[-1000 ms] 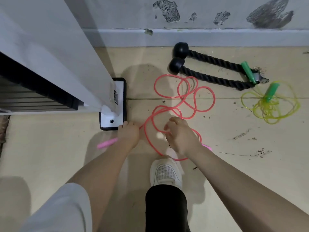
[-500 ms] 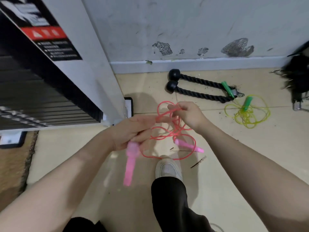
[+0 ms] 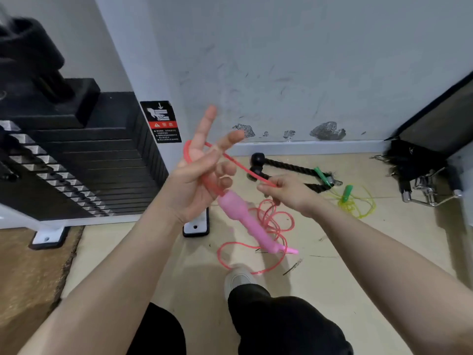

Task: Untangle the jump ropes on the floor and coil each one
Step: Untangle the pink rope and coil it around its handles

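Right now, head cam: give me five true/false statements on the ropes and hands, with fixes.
1. The left hand has pink cord looped around its raised fingers. True.
2. The right hand is empty. False: it pinches the pink rope.
3. One pink handle hangs below the left hand. True.
4. The yellow-green rope is being held. False: it lies on the floor.
5. The pink rope is fully off the floor. False: loops still lie there.
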Motion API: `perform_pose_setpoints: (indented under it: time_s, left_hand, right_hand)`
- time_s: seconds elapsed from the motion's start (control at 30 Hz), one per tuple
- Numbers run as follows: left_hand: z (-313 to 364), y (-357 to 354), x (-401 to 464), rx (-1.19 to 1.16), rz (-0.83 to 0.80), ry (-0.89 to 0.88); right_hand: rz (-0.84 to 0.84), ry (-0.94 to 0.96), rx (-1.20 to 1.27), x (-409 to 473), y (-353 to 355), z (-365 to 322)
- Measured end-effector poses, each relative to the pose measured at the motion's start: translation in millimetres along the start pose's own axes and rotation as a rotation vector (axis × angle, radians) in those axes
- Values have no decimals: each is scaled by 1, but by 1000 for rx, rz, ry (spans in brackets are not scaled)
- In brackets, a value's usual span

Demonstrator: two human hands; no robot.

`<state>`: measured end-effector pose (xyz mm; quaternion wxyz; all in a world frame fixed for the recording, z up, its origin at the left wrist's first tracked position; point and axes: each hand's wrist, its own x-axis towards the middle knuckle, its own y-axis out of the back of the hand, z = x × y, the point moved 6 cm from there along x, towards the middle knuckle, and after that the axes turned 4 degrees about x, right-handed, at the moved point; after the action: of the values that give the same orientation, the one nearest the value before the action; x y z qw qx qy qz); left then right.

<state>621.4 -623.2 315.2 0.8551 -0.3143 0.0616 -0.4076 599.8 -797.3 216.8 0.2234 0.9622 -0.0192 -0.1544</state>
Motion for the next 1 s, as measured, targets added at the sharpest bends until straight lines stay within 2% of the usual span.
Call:
perform_pose_setpoints:
  time_s: [0.07, 0.17, 0.27, 0.33, 0.37, 0.43, 0.5, 0.57, 0.63, 0.67, 0.73, 0.77, 0.83, 0.9, 1.0]
  left_hand:
    - [1, 17, 4, 32, 264, -30]
    - [-12, 55, 3, -32, 576, -34]
    - [-29, 76, -4, 134, 693, 74]
    - [-45, 71, -10, 324, 620, 209]
    - [-52, 61, -15, 444, 537, 301]
    - [-63, 41, -19, 600, 350, 487]
    - [-64, 21, -17, 493, 209, 610]
    - [-62, 0, -13, 331, 29, 625]
    - [-58, -22, -13, 246, -185, 564]
    - [-54, -30, -13, 209, -264, 512]
    - [-45, -34, -10, 173, -276, 391]
    - [-41, -31, -5, 180, -217, 333]
    - [-35, -11, 7, 233, 34, 242]
    - [-36, 22, 14, 245, 337, 220]
    - [-56, 68, 10, 141, 597, 226]
  right_hand:
    - [-153, 95, -225, -11, -14, -9]
    - [-370, 176, -474, -33, -32, -34]
    - [-585, 246, -712, -60, -47, -61]
    - [-562, 374, -733, -68, -48, -87]
    - [-474, 460, -688, -68, -42, -102]
    - [-243, 534, -435, -59, -17, -120]
    - [-38, 477, -79, -44, 11, -118]
    - [108, 391, 178, -31, 24, -102]
    - [140, 270, 312, -16, 21, -74]
    - [121, 194, 316, -11, 14, -58]
    - [20, 92, 200, -8, -5, -28]
    - [-56, 52, 127, -12, -15, -15]
    - [-245, -38, 53, -22, -35, 0]
    - [-465, -166, 50, -37, -52, 1]
    - [-706, -222, -147, -51, -61, -14]
